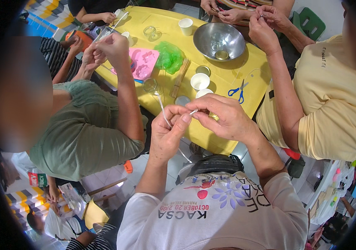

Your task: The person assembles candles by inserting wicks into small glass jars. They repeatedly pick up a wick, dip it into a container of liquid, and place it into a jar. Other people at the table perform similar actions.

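Just over the near edge of the yellow-covered table, both my hands pinch a thin white cord [162, 106]. My left hand [167, 131] is closed, its thumb and fingers gripping the cord close to its tip. From the right, my right hand [226, 118] pinches the same end, fingertips almost touching the left ones. One stretch of cord loops up beyond my left hand, and another hangs below it toward my lap. White paper cups [200, 82] stand just past my right hand, one partly hidden by it. A small glass jar [150, 86] is beyond my left hand.
Blue-handled scissors [239, 91] lie on the table at right. Farther off are a steel bowl [201, 39] holding glass jars, a green plastic bag [170, 58], a pink mold [148, 60] and a bundle of sticks [180, 78]. People sit close on both sides and across.
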